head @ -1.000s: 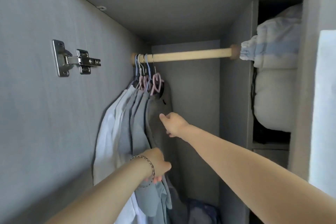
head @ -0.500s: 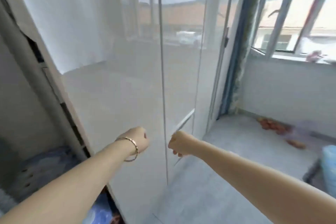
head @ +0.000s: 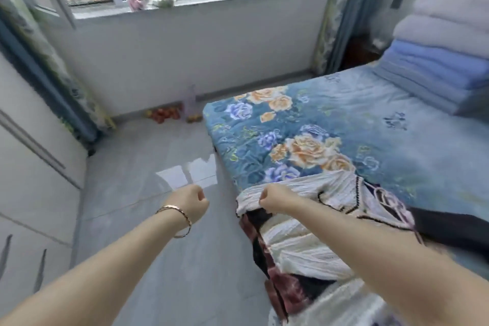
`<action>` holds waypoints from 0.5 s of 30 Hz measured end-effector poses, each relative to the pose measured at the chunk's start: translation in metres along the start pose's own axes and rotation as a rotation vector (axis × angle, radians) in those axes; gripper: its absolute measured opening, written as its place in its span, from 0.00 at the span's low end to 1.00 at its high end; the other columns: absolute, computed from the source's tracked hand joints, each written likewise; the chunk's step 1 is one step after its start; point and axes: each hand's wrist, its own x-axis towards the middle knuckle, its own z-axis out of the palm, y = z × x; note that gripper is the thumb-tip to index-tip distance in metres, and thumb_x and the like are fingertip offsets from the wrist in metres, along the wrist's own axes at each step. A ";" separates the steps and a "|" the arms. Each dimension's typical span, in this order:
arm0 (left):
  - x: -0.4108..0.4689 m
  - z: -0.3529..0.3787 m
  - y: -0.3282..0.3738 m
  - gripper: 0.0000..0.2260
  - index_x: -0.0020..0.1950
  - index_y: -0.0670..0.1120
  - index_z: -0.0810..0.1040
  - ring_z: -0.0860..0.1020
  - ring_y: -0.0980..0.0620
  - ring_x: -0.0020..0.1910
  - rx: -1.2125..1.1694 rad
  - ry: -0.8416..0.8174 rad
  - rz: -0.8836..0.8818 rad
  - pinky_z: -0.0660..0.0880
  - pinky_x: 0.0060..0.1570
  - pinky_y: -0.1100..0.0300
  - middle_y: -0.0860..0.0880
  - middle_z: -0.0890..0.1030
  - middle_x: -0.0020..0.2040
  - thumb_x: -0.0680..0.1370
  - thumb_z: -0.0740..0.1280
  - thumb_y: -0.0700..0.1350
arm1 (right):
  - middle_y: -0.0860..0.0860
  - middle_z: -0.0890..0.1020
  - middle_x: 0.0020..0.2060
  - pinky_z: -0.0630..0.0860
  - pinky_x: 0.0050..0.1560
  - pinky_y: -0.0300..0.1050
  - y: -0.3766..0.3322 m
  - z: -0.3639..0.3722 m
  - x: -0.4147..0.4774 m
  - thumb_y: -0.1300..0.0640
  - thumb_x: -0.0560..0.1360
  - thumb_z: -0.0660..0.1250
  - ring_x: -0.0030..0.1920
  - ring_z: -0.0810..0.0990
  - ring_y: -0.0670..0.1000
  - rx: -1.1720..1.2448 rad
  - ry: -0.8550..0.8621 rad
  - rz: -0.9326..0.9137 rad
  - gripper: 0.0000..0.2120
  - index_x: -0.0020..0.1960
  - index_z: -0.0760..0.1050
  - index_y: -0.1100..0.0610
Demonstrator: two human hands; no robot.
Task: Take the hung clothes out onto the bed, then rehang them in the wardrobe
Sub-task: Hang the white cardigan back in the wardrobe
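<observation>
The bed (head: 370, 124) with a blue floral quilt fills the right half of the view. A white and maroon patterned garment (head: 304, 241) lies over its near corner. My right hand (head: 272, 197) is a curled fist just above that garment's white edge, and I see nothing held in it. My left hand (head: 191, 204), with a bracelet on the wrist, is also a curled fist, held over the floor left of the bed with nothing in it. White wardrobe doors (head: 31, 167) stand at the left edge. The hung clothes are out of view.
Folded blankets (head: 444, 42) are stacked at the bed's far end. A grey tiled floor (head: 158, 233) lies between wardrobe and bed. Fruit (head: 165, 114) and a clear bottle (head: 190, 100) sit on the floor under the window, with curtains (head: 53, 66) on the left.
My view has swung from the wardrobe's rail and hung clothes, past the doors, to the bed. My hands left the hung clothes and are now fists in front of me.
</observation>
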 end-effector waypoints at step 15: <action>0.216 0.267 0.292 0.03 0.45 0.53 0.70 0.77 0.48 0.51 0.113 -0.292 0.391 0.71 0.45 0.59 0.50 0.79 0.48 0.77 0.59 0.46 | 0.56 0.73 0.45 0.70 0.46 0.44 0.445 -0.013 0.104 0.59 0.77 0.56 0.52 0.77 0.58 0.388 0.222 0.892 0.07 0.41 0.71 0.57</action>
